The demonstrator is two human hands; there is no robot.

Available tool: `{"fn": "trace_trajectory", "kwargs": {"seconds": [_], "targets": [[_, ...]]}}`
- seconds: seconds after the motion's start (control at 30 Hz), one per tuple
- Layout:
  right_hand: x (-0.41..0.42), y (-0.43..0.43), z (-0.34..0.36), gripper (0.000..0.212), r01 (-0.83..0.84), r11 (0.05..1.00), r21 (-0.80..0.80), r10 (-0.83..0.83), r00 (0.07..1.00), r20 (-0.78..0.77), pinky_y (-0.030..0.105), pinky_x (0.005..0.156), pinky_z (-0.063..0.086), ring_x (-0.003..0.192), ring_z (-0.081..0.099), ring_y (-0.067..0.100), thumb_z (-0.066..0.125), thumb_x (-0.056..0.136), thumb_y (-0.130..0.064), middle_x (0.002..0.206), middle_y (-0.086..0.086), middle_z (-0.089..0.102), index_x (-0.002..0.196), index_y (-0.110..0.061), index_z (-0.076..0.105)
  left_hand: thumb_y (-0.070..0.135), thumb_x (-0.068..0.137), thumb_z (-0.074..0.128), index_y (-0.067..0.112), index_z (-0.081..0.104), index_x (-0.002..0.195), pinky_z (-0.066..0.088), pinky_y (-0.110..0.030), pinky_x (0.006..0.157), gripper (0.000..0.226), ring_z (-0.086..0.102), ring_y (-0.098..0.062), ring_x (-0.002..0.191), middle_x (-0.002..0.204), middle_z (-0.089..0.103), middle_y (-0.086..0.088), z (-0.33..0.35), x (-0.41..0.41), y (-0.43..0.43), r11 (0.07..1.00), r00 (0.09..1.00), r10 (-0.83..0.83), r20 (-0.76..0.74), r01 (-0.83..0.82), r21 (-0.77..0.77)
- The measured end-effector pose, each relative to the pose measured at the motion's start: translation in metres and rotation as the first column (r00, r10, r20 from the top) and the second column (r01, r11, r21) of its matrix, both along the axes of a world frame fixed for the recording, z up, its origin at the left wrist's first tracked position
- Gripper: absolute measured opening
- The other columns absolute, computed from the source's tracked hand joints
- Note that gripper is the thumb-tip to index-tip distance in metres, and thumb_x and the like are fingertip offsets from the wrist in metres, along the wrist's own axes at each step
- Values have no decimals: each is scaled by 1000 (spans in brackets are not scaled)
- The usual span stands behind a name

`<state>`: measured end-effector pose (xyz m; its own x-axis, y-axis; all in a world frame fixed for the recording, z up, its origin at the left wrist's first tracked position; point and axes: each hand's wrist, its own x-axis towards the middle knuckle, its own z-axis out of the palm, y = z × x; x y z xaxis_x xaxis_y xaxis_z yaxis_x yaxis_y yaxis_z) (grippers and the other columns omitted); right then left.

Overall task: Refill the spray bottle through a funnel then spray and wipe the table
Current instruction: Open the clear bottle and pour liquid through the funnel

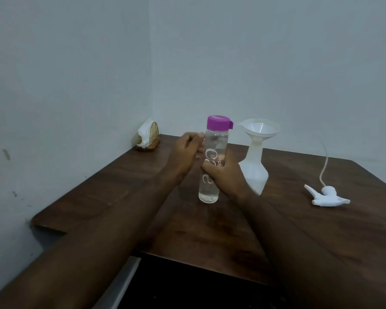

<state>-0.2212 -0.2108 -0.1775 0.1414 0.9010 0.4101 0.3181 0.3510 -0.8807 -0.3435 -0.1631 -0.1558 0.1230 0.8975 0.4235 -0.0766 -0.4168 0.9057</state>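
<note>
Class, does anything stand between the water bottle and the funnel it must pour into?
Nothing stands between water bottle and funnel, which sits beside it in the spray bottle. But the purple lid still closes the bottle.

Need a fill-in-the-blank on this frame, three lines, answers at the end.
1. The right hand grips the clear bottle with the ____ cap.
2. The ____ sits in the neck of the spray bottle.
3. The spray head lies to the ____ of the spray bottle.

Missing words: purple; funnel; right.
</note>
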Motion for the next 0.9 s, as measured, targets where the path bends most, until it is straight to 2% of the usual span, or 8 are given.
{"fn": "trace_trajectory", "kwargs": {"seconds": [0.1, 0.2, 0.27, 0.37, 0.43, 0.53, 0.77, 0.9], "targets": [[3, 6, -6, 39, -124, 991, -53, 117, 986, -119, 53, 80, 56, 77, 66, 26, 68, 67, -23, 82, 17, 67, 95, 4, 61, 44, 82, 63, 16, 56, 119, 53, -31, 78, 47, 66, -15, 95, 110, 66, -5, 43, 4, 0, 980, 980, -194, 39, 192, 49], [6, 14, -8, 22, -214, 972, -94, 189, 957, -221, 46, 75, 54, 76, 62, 31, 67, 64, -17, 77, 21, 64, 79, 0, 64, 23, 81, 69, 12, 54, 125, 54, -37, 88, 47, 67, -27, 104, 113, 69, -9, 67, 9, 4, 922, 922, -379, -80, 384, 57], [9, 15, -7, 12, -263, 956, -127, 226, 942, -250, 45, 78, 54, 77, 64, 32, 68, 67, -12, 78, 20, 66, 77, -4, 66, 9, 78, 72, 8, 61, 114, 55, -40, 87, 38, 69, -32, 98, 106, 70, -16, 79, 15, 4, 893, 882, -428, -196, 446, 61], [11, 14, -8, 12, -256, 955, -147, 217, 946, -240, 37, 73, 58, 74, 70, 23, 77, 73, -2, 79, 11, 73, 82, -9, 72, 1, 73, 76, 4, 66, 90, 55, -50, 85, 20, 69, -33, 80, 82, 69, -18, 77, 22, 6, 910, 892, -382, -240, 409, 71], [8, 13, -10, 14, -210, 973, -99, 182, 955, -236, 39, 74, 61, 76, 72, 23, 77, 74, 1, 79, 9, 74, 83, -10, 74, -3, 74, 74, 3, 65, 84, 59, -44, 74, 15, 69, -29, 70, 73, 66, -13, 72, 25, 6, 933, 928, -317, -198, 342, 109], [3, 13, -15, 11, -136, 990, -26, 127, 967, -220, 44, 76, 60, 79, 74, 30, 74, 75, 0, 80, 12, 75, 80, -10, 74, -8, 77, 68, 4, 64, 80, 57, -35, 64, 12, 69, -26, 63, 68, 63, -8, 67, 31, 4, 951, 960, -210, -187, 245, 188], [0, 10, -17, 8, -53, 999, -14, 49, 983, -179, 38, 67, 58, 73, 72, 26, 73, 72, -4, 77, 14, 73, 80, -3, 71, -6, 74, 66, 9, 67, 74, 58, -47, 70, 14, 69, -25, 61, 69, 64, -4, 66, 36, -5, 969, 983, -70, -170, 107, 222], [-1, 10, -18, 17, -30, 999, -12, 28, 988, -152, 46, 71, 60, 75, 73, 27, 74, 67, -14, 78, 9, 74, 82, -7, 72, -5, 73, 66, 6, 68, 74, 58, -47, 69, 11, 68, -23, 59, 69, 65, -5, 66, 38, -8, 973, 987, -13, -161, 49, 223]]}}
